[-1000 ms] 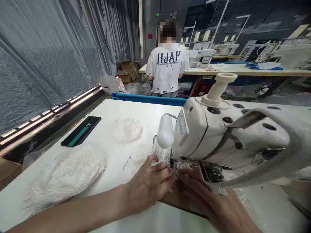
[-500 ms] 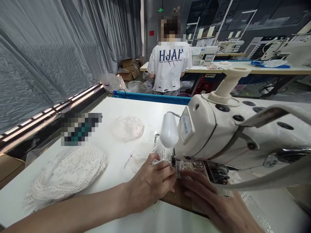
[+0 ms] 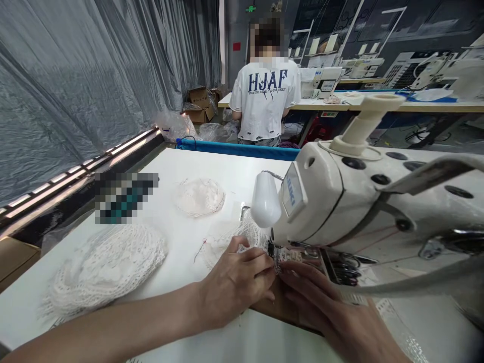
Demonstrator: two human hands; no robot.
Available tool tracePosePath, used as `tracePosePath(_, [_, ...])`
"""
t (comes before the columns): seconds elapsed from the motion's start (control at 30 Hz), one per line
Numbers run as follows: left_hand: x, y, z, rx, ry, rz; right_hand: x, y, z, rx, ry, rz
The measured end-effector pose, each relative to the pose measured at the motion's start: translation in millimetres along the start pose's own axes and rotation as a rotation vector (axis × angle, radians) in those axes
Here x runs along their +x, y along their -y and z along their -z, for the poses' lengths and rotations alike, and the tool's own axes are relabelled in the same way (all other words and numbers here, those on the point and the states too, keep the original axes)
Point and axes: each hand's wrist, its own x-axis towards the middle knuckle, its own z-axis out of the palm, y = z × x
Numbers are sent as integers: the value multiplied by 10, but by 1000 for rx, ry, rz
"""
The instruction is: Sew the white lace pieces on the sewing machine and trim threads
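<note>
A white sewing machine (image 3: pixel 321 181) stands at the right of the table, and a strip of white lace (image 3: pixel 247 232) runs beneath its needle area. My left hand (image 3: pixel 238 282) is closed on the lace just left of the presser foot, fingers curled in. Close by on the right, my right hand (image 3: pixel 317 292) has its fingers together on the lace edge under the machine head; the fingertips are partly hidden. A reddish loose thread (image 3: pixel 200 249) lies beside the lace. A big pile of white lace (image 3: pixel 113 267) rests left of my forearm.
Farther back on the table lies a small round lace bundle (image 3: pixel 200 196). A blurred-out dark object (image 3: pixel 126 199) is at the left edge. Ahead, a person in a white shirt (image 3: pixel 262 101) sits with their back to me. A white lamp (image 3: pixel 264 199) hangs beside the machine head.
The view has shifted slightly, so the machine appears a little farther right. Both hands stay at the lace by the presser foot, with hardly any movement.
</note>
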Motion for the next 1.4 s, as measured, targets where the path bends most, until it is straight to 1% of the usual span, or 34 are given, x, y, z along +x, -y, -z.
tracePosePath(0.13, [-2,2,2,-5,-1,-1,-3,1,-29,3,17,-17])
tracePosePath(0.4, [-4,-12,-5,14,-27,1,-32,-15,-1,31,24,-29])
tracePosePath(0.6, [4,-25,19,24,23,16,-34,-66,3,-30,-23,17])
tracePosePath(0.8, [12,-31,31,25,17,22,9,11,32,-16,-23,14])
tracePosePath(0.93, [3,-29,17,43,45,28,9,18,59,-49,19,23])
tracePosePath(1.1, [12,-43,42,59,23,15,8,8,75,-67,57,-1])
tracePosePath(1.23, [29,-58,91,83,14,-16,2,18,69,-109,84,16])
tracePosePath(1.4, [31,-64,90,102,-38,-36,-1,-7,23,-91,93,9])
